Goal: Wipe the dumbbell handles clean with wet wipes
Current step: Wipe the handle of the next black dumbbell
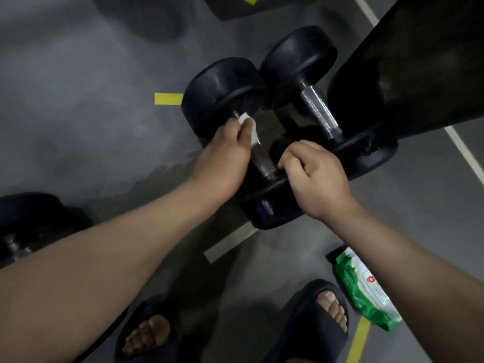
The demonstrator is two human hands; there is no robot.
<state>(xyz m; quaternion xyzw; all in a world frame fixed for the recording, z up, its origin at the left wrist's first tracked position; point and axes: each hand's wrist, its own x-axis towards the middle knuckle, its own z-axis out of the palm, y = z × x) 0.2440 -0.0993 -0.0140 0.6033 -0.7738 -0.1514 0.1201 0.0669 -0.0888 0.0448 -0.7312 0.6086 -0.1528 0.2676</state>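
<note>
Both bare arms reach forward and down, converging near the middle of the view. The left forearm point(117, 258) runs in from the lower left, its wrist straight, and the left hand point(230, 150) lies back-up with thumb and fingertips pinching a crumpled white wet wipe point(246, 121) against the far part of a metal dumbbell handle point(262, 161). The right forearm point(408, 260) comes in from the lower right, its wrist bent slightly inward. The right hand point(314, 174) sits knuckles-up, its fingers curled tightly round the near end of the same handle. The two hands are close together but do not touch.
</note>
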